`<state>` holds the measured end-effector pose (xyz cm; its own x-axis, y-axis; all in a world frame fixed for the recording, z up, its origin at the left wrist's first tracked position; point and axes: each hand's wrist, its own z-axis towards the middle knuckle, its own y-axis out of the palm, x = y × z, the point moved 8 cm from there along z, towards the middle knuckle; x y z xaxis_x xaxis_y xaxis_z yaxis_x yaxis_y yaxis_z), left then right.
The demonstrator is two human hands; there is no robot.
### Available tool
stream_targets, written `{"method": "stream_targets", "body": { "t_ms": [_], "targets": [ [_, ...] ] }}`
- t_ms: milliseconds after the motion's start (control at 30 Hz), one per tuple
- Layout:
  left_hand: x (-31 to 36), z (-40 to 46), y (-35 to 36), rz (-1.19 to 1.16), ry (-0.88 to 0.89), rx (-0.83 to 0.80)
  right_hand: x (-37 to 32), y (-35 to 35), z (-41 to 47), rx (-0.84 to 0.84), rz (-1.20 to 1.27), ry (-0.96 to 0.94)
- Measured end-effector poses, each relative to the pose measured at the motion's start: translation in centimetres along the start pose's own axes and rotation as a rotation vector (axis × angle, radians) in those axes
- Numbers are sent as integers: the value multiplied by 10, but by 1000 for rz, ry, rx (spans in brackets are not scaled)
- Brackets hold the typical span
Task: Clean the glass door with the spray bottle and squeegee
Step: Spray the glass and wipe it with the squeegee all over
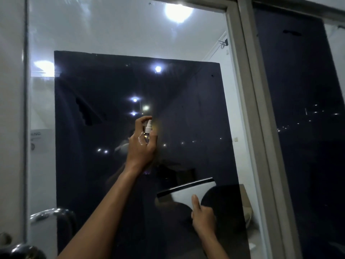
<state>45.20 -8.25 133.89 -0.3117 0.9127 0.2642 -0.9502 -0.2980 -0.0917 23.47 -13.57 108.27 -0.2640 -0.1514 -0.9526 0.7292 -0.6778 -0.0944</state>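
The glass door (186,109) fills the view, with a dark panel behind it and lamp reflections on it. My left hand (141,144) is raised at mid-height and grips a small clear spray bottle (147,130) with a white nozzle; one finger sits on top of the nozzle, which points at the glass. Lower right, my right hand (202,215) grips the white squeegee (188,192). Its black blade edge faces up and left, close to the glass; I cannot tell if it touches.
A metal door handle (50,214) sticks out at the lower left, with a round knob (24,249) below it. The grey door frame (248,90) runs down the right side, with a second dark pane (308,128) beyond it. A paper notice (38,135) hangs at the left.
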Motion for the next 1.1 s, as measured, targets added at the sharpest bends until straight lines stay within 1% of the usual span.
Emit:
{"method": "stream_targets", "body": {
  "t_ms": [100, 200, 300, 400, 533, 600, 667, 767, 867, 967, 1034, 1100],
  "targets": [
    [-3, -8, 9, 9, -22, -6, -5, -13, -2, 21, -12, -45],
    [1, -9, 20, 22, -23, -11, -33, -26, 5, 38, 142, -111],
    [9, 5, 28, 54, 1, 2, -75, -42, 28, 43, 275, -162],
    [21, 34, 38, 86, 60, 5, -112, -53, 51, -14, 291, -179],
    [41, 81, 53, 121, 122, 12, -149, -60, 75, -113, 397, -186],
    [47, 98, 60, 126, 138, 45, -188, -67, 94, -129, 442, -239],
    [47, 107, 63, 124, 140, 70, -242, -75, 113, -130, 476, -309],
    [46, 110, 74, 131, 170, 57, -330, -86, 143, -158, 587, -398],
    [38, 103, 78, 131, 177, 35, -382, -89, 166, -221, 620, -379],
    [32, 96, 75, 131, 171, 44, -374, -83, 183, -219, 499, -313],
    [30, 91, 73, 132, 170, 55, -351, -77, 187, -177, 417, -306],
    [29, 85, 74, 128, 161, 55, -321, -71, 185, -131, 395, -310]
  ]
}}
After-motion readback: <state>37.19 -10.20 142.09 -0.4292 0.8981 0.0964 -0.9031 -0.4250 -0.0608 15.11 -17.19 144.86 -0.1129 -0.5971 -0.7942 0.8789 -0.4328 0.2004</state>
